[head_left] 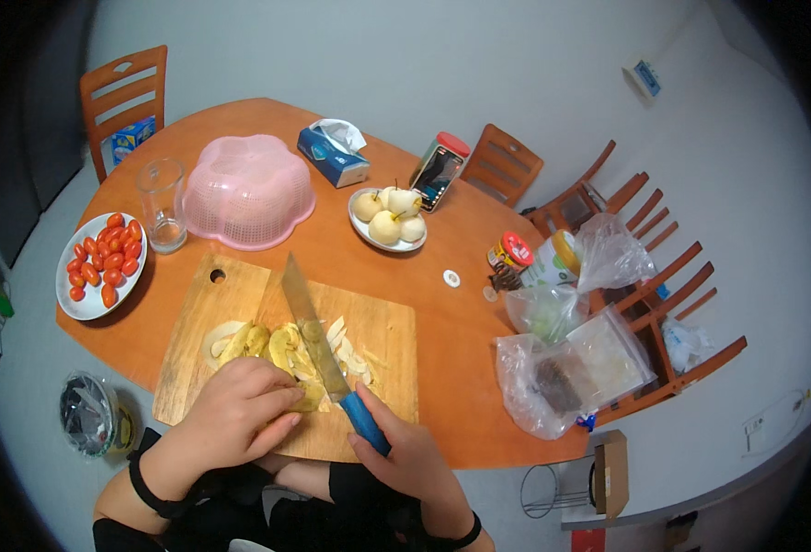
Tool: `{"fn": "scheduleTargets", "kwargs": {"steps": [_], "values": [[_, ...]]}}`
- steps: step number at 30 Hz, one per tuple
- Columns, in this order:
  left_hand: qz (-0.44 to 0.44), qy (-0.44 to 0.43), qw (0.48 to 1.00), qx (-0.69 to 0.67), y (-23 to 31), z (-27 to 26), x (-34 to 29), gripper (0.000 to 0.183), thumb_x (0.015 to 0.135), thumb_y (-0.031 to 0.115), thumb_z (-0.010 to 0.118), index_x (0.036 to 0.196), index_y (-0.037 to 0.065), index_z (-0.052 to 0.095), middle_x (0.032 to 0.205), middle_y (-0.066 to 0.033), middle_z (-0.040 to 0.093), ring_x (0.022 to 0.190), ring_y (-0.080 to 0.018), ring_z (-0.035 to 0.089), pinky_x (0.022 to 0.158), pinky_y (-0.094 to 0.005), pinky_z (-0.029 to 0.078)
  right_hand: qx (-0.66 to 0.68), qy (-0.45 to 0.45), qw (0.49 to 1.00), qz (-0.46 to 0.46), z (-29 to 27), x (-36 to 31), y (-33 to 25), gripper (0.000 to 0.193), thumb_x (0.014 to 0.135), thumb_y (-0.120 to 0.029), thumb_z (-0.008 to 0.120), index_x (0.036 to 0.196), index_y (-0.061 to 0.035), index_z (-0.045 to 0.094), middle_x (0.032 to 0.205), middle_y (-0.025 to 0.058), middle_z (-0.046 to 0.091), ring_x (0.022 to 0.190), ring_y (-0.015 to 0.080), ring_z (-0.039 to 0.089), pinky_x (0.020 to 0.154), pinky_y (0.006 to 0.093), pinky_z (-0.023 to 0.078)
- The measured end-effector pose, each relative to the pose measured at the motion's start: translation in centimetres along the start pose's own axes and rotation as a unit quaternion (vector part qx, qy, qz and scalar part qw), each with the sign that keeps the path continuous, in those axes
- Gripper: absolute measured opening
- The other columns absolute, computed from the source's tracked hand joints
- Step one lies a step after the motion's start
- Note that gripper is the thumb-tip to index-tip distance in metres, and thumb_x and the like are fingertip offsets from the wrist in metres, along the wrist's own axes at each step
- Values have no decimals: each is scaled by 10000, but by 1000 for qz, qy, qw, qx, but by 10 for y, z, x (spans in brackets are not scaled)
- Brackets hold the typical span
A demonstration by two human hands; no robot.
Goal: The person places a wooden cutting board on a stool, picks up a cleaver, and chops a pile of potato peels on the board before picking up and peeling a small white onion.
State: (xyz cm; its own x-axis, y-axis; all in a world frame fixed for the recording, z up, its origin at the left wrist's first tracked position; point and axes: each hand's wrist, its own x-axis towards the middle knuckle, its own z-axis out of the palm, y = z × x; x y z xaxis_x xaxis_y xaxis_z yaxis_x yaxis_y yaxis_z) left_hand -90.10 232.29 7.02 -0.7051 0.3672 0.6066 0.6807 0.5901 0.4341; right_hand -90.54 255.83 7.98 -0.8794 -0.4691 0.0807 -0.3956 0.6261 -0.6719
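Observation:
My right hand (pixel 404 453) is closed round the blue handle of a kitchen knife (pixel 318 342). Its long blade slants up and away to the left over a wooden cutting board (pixel 240 293). To the left of the blade, my left hand (pixel 245 405) presses with bent fingers on yellow peel (pixel 281 350) that looks like banana peel. Those fingers partly hide the peel. Thin pale strips (pixel 346 348) of it lie scattered on the board, just right of the blade.
A plate of small red tomatoes (pixel 107 262), a drinking glass (pixel 162 207) and an upturned pink basket (pixel 247 189) stand at the left. Farther back are a plate of pears (pixel 387 221), a tissue box (pixel 332 155) and an upright phone (pixel 440 177). Plastic bags (pixel 553 368) lie at the right edge.

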Motion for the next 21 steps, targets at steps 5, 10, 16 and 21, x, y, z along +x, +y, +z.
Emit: {"fn": "scheduleTargets", "kwargs": {"steps": [5, 10, 16, 21], "values": [[-32, -19, 999, -7, -13, 22, -6, 197, 749, 176, 657, 890, 38, 649, 904, -75, 599, 845, -263, 552, 756, -363, 433, 15, -7, 1000, 5, 1, 4, 2, 575, 840, -215, 608, 1345, -59, 380, 946, 231, 623, 794, 377, 624, 647, 393, 499], [-36, -30, 999, 3, -18, 24, -10, 182, 742, 170, 660, 874, 44, 655, 895, -61, 603, 861, -250, 545, 776, -353, 417, -5, 7, 1000, -1, 3, 6, 3, 576, 839, -190, 637, 1349, -59, 404, 654, 82, 557, 522, 152, 499, 510, 257, 413], [-22, 1, 1000, -8, -21, 27, -16, 190, 728, 156, 672, 881, 44, 658, 895, -59, 604, 867, -252, 541, 789, -356, 418, -4, -31, 997, 67, -1, 12, -5, 617, 830, -217, 649, 1372, -95, 380, 650, 76, 556, 536, 158, 518, 530, 261, 424], [-14, 5, 1000, 2, -22, 28, -18, 210, 717, 164, 686, 885, 41, 657, 922, -61, 602, 906, -248, 536, 813, -362, 415, -17, -61, 996, 62, 3, 15, 1, 629, 834, -252, 601, 1385, -108, 332, 725, 222, 598, 683, 381, 613, 599, 412, 481]]}}
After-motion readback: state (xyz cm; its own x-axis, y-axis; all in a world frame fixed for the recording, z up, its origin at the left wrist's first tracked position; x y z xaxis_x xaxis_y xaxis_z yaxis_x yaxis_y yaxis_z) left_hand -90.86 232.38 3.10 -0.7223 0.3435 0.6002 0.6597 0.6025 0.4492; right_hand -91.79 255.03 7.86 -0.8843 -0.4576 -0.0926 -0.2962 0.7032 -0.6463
